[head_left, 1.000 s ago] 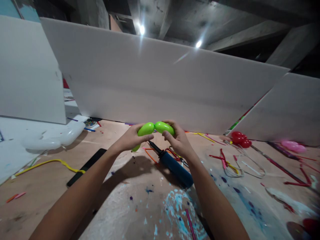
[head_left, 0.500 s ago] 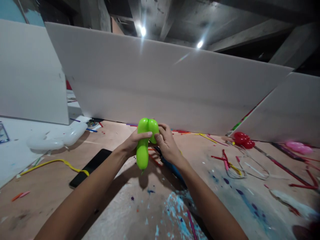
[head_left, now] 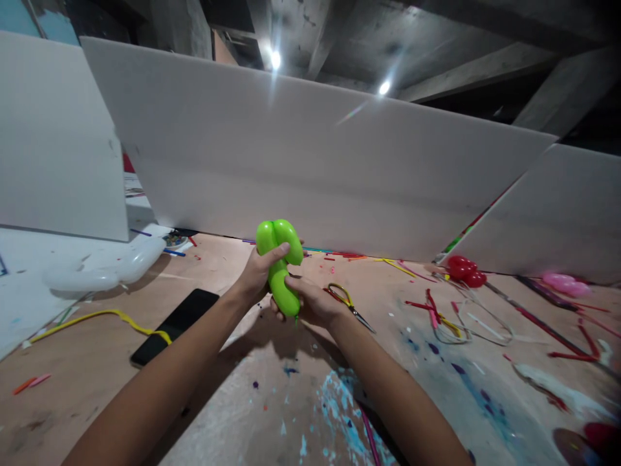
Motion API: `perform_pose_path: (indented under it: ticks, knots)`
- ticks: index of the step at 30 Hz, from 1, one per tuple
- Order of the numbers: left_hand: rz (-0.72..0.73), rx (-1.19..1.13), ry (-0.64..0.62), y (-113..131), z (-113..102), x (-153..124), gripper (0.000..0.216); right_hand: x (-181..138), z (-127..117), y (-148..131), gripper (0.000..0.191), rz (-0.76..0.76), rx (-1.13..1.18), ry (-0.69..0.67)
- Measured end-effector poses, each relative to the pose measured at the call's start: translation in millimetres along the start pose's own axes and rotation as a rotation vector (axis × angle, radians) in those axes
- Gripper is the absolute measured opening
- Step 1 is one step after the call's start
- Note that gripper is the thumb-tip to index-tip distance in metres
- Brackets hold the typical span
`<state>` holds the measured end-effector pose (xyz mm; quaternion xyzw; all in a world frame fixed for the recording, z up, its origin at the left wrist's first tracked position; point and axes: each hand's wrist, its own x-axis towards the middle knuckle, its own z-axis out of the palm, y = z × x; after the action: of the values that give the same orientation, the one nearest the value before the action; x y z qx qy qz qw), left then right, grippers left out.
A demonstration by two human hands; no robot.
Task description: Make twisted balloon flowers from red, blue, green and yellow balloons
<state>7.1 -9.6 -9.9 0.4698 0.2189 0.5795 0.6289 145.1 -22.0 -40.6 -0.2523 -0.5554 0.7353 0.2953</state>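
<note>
A bright green modelling balloon [head_left: 285, 294], bent into two lobes at its top, is held above the table between both hands. My left hand [head_left: 257, 272] grips it from the left, with the thumb lying across the upper part. Around the lower segment, near the knotted end, my right hand [head_left: 310, 301] is closed from the right; some of its fingers are hidden behind the balloon. A pair of scissors with yellow handles [head_left: 344, 296] lies on the table just right of my right hand.
A black phone [head_left: 182, 323] lies left, with a yellow uninflated balloon [head_left: 109, 313] across it. White balloon [head_left: 107, 268] sits far left, red balloons [head_left: 463, 268] and a pink balloon [head_left: 565, 283] right. A white board [head_left: 310, 155] stands behind the paint-stained table [head_left: 233, 395].
My right hand has moved from the balloon's upper lobe down to its lower segment. The balloon's lower end has swung rightward, and the scissors have come into clear view.
</note>
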Motion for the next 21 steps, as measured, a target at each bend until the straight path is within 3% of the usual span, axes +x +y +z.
perform_pose_path:
  ticks: [3,6,9,15,21]
  knots:
    - [-0.088,-0.006,-0.153,1.5,-1.2,-3.7,0.037,1.5,-5.3,9.9,0.05,0.071,0.25,-0.147]
    - [-0.113,-0.011,-0.291,4.3,-4.2,-6.7,0.035,3.6,-9.8,18.9,0.051,0.119,0.357,-0.313]
    - [-0.105,-0.002,-0.357,7.0,-6.8,-8.0,0.038,4.8,-5.8,22.3,0.047,0.088,0.339,-0.322]
    - [0.044,0.134,-0.163,6.1,-2.5,-5.6,0.037,2.2,10.4,6.6,0.037,-0.089,0.01,0.044]
    - [0.186,0.178,0.053,-8.0,9.2,-3.5,0.034,-2.0,15.0,-6.2,0.018,-0.274,-0.634,0.502]
